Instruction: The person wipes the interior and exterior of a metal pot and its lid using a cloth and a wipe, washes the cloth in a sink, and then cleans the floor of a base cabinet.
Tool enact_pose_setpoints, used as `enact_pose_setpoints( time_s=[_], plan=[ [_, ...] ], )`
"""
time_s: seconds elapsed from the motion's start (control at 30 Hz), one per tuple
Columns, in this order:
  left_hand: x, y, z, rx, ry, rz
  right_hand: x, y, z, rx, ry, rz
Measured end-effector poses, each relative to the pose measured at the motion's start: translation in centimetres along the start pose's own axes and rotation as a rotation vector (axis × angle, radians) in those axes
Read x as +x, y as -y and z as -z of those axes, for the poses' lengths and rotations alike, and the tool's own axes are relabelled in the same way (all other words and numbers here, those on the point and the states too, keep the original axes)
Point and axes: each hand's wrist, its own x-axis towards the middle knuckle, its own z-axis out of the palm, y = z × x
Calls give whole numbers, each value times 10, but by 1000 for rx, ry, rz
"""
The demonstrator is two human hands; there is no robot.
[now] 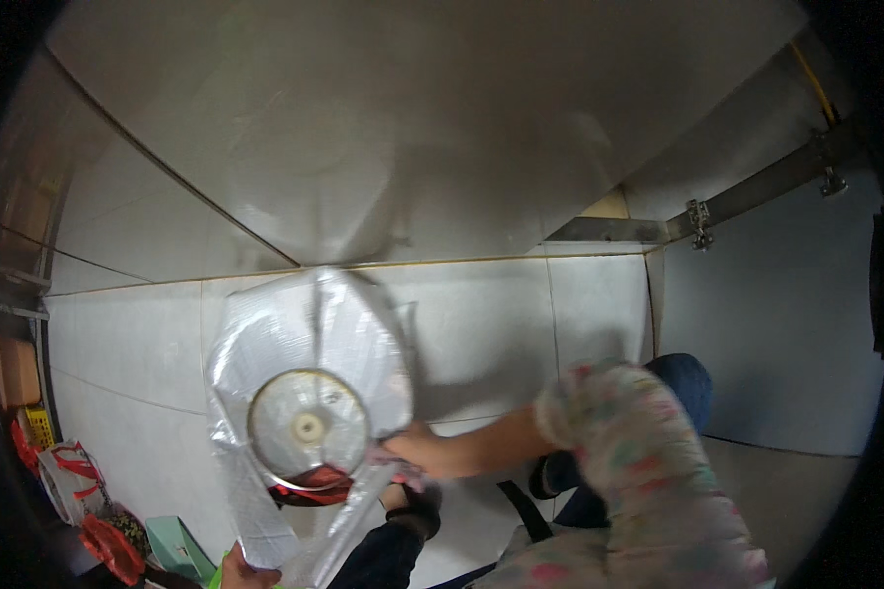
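Note:
A silvery translucent plastic sheet (258, 342) spreads in front of me, bulging like a bag. Against it rests a round clear glass lid (280, 412) with a metal rim and a pale knob (309, 428). Something red (317, 478) shows below the lid's lower rim; most of it is hidden. At the bottom edge, my left hand (250, 570) grips the sheet's lower corner, partly cut off by the frame. My right hand (420, 448) is closed on crumpled pinkish material (401, 464) beside the lid's right edge. Blur hides whether that material belongs to the sheet.
Pale floor tiles (479, 316) meet a large smooth panel (449, 147). A grey-blue door panel (773, 316) with metal hinges (698, 221) stands on the right. Lower left are a white-and-red bag (70, 482), a red plastic bag (110, 548) and a green container (177, 548).

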Motion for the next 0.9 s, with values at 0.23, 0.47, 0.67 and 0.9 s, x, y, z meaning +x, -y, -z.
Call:
enact_pose_setpoints(
  time_s=[0.23, 0.47, 0.67, 0.9],
  plan=[
    [25, -25, -46, 106, -256, 196, 34, 88, 2, -207, -153, 216],
    [58, 107, -10, 489, -76, 116, 74, 106, 22, -739, 193, 294],
    [133, 57, 35, 861, 94, 316, -11, 215, 195, -1017, 165, 489],
    [212, -256, -70, 1000, 440, -312, -71, 255, 329, -1055, -876, 863]
  ],
)
